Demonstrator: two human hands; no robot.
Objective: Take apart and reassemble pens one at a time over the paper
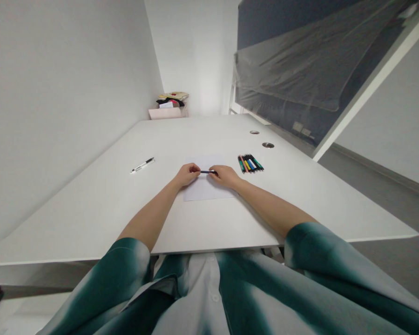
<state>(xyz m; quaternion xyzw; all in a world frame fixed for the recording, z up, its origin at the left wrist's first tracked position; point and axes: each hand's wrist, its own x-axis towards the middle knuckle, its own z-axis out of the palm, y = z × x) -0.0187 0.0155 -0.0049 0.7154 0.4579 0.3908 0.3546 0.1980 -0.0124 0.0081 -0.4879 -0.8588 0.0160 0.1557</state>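
Note:
A dark, slim pen [206, 172] lies level between my two hands, above a white sheet of paper [204, 191]. My left hand [188, 174] pinches its left end with thumb and fingers. Its right end is gripped by my right hand [225, 175], whose fingers hide that tip. Both hands rest low over the paper. Just right of my right hand, several coloured markers [250, 164] lie side by side in a row. Farther off to the left of my left hand is a black-and-clear pen [143, 165], lying slantwise.
The white table [209, 228] runs away toward a box [165, 113] piled with cloth-like items at its far end. Two round cable holes [268, 145] sit near the right edge. A wall borders the left; a plastic-draped dark panel [289, 65] stands at right.

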